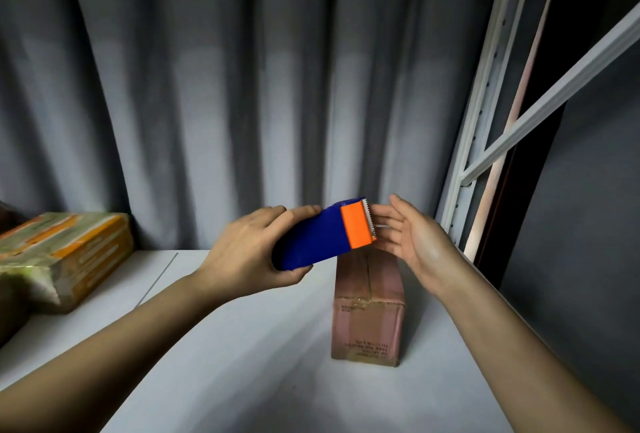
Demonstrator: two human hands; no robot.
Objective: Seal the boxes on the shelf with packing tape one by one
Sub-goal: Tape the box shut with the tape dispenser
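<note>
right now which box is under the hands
The pink box, standing mid-shelf right below the tape dispenser. The orange-and-green box lies far off at the left edge of the shelf.

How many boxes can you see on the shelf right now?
2. A pink box stands at centre-right, below the tape dispenser and both hands. A yellow-orange box lies at the far left, partly cut off; others may sit out of frame.
</note>
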